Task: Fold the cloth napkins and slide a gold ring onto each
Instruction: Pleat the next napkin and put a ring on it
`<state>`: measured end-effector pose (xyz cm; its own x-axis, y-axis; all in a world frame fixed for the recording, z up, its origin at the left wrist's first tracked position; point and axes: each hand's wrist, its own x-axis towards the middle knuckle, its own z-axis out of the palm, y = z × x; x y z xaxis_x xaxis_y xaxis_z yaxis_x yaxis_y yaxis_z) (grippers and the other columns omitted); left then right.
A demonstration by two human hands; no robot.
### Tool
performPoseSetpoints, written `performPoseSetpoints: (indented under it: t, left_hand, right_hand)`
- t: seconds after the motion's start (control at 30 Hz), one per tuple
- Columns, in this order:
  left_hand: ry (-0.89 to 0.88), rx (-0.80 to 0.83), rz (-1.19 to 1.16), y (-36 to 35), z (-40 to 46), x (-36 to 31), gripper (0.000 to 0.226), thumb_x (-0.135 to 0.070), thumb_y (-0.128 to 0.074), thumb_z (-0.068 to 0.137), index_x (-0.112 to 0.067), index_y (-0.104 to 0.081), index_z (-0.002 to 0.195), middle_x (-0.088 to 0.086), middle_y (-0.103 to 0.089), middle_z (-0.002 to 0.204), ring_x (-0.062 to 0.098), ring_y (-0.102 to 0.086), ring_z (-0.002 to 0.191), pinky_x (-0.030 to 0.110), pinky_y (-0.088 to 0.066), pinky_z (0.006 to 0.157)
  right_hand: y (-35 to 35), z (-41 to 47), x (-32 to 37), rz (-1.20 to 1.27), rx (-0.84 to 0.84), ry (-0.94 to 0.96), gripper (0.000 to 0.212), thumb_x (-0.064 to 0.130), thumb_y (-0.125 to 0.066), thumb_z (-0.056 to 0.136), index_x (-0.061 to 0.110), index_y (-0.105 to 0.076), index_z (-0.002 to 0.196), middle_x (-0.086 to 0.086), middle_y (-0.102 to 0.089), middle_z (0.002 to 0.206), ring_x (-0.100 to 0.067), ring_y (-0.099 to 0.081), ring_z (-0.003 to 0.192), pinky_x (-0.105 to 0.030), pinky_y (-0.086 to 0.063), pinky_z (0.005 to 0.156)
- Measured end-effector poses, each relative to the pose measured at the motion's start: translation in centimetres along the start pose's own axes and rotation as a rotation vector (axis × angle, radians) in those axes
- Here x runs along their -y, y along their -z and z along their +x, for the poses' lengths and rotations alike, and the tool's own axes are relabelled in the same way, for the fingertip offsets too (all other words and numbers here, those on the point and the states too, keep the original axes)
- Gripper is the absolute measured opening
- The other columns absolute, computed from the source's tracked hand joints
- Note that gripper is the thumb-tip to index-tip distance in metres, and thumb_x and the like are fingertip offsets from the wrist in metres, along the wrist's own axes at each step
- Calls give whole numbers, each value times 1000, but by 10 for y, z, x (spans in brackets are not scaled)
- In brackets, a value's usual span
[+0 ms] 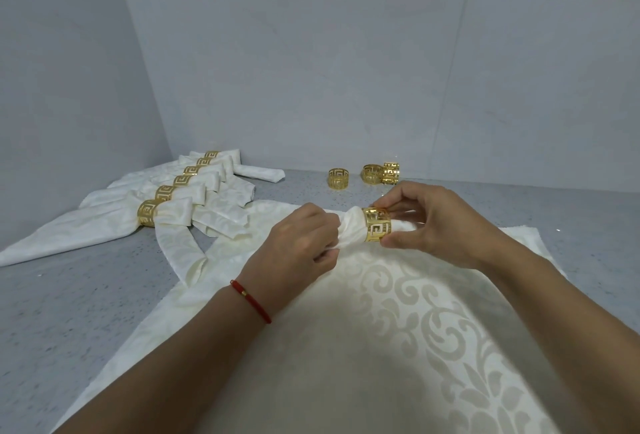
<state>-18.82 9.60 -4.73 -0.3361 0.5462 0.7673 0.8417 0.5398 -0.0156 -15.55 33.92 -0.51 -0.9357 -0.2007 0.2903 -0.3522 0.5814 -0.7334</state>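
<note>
Six ringed cream damask napkins (166, 222) lie at ten o'clock; left hand (304, 243) grips the cream cloth napkin (349, 229), right hand (433, 222) pinches its gold fretwork ring (376, 225); three spare gold rings (372, 174) wait.

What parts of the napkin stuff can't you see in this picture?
- Head view: the napkin end past the gold ring is covered by the right hand.
- The cloth bunch is partly hidden inside the left hand.
- The big napkin is cut off by the bottom edge.
- The farthest rings in the finished row overlap, so the count is unsure.
</note>
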Motion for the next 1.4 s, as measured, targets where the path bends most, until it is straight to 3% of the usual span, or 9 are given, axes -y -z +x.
performPoseSetpoints:
  t: [0.07,0.23,0.37,0.5,0.63,0.87,1.07,1.27,1.4]
  left_hand:
    - [19,7,-24,1,-1,-1,21,12,-68,68,-2,-53,65,7,-60,76,25,-53,71,36,-44,60]
    - [40,41,-72,2,1,-2,24,10,-70,64,-5,-50,65,5,-69,123,19,-52,80,25,-43,68]
    - [36,53,-65,2,0,-2,17,10,-67,66,-3,-63,77,-3,-71,100,15,-50,82,21,-42,65]
    - [8,84,-51,3,1,-4,36,2,-63,72,-2,-72,106,-4,-58,75,14,-51,84,19,-42,65]
    - [-23,93,-60,4,1,-11,30,7,-66,68,0,-72,97,-2,-56,72,16,-52,81,27,-43,61]
    - [-41,67,-72,4,1,-16,44,11,-70,66,0,-72,109,0,-58,73,16,-54,81,24,-43,61]
    - [-91,29,-56,7,3,-19,33,8,-63,78,5,-72,109,0,-62,76,20,-56,81,26,-45,63]
    - [-20,1,-109,5,3,-21,44,8,-67,70,1,-72,113,-5,-55,70,16,-53,79,19,-41,65]
    - [41,-26,-159,8,2,-25,49,8,-73,59,-3,-75,107,-3,-55,73,12,-53,75,29,-47,56]
  right_hand:
    - [1,0,3,-31,6,7,43,6,-92,71,20,-71,106,11,-76,109,-3,-71,105,-34,-55,101]
    - [-2,0,5,-22,-27,27,43,7,-93,69,21,-71,104,12,-76,108,-3,-71,104,-38,-55,102]
    - [-1,-1,8,12,-34,36,44,3,-93,69,20,-72,104,12,-77,108,-4,-72,103,-37,-55,102]
    - [-1,-1,6,38,0,37,45,-4,-89,71,16,-71,107,8,-77,112,-4,-70,110,-35,-53,105]
    - [1,-1,6,29,49,28,44,-5,-88,72,16,-69,106,10,-76,114,-2,-70,111,-34,-52,107]
    - [5,-2,1,127,108,23,44,-12,-85,72,5,-67,108,1,-77,114,-10,-72,111,-28,-53,104]
    - [5,-2,5,143,110,40,44,-15,-84,71,2,-66,108,-1,-78,112,-11,-73,108,-22,-55,97]
    - [5,-3,10,117,89,46,44,-13,-87,68,1,-68,105,0,-79,109,-11,-74,105,-23,-56,97]
    - [8,-5,15,103,77,54,43,-10,-89,66,2,-70,103,0,-79,107,-12,-75,103,-27,-57,96]
